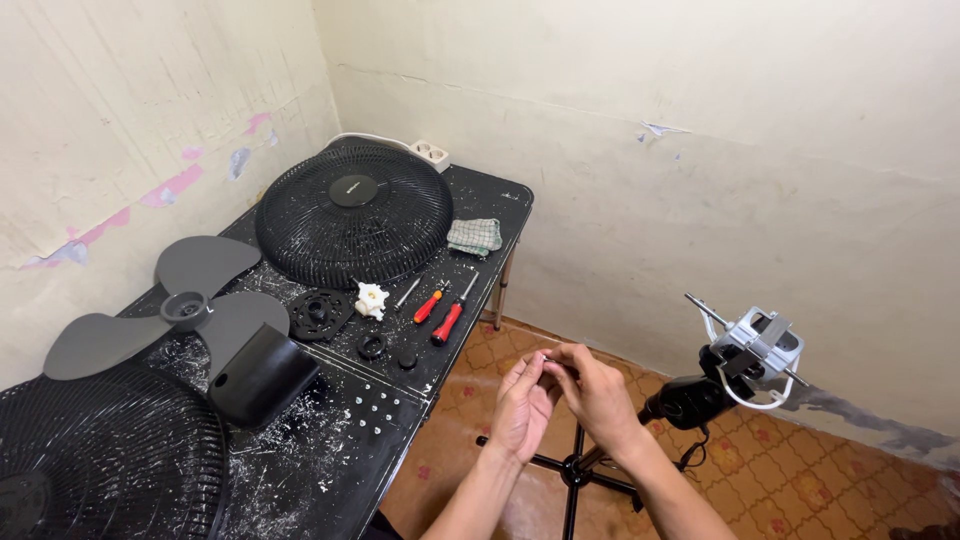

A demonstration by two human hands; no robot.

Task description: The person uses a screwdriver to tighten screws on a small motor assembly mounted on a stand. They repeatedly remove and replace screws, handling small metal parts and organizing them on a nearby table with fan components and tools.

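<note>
My left hand [522, 402] and my right hand [592, 392] meet in front of me, over the floor beside the table. Their fingertips pinch a small dark part [556, 361] between them; it is too small to tell what it is. To the right stands a fan motor unit [758, 345] with its shaft sticking out, mounted on a black stand [583, 466]. It is a hand's width from my right hand and untouched.
A black scratched table [330, 450] on the left holds two black fan grilles [352, 212] [105, 465], a grey fan blade [170, 305], a black motor cover [262, 372], two red screwdrivers [448, 318], a white knob [371, 299], a folded cloth [474, 235] and a power strip [430, 152]. Walls enclose the corner.
</note>
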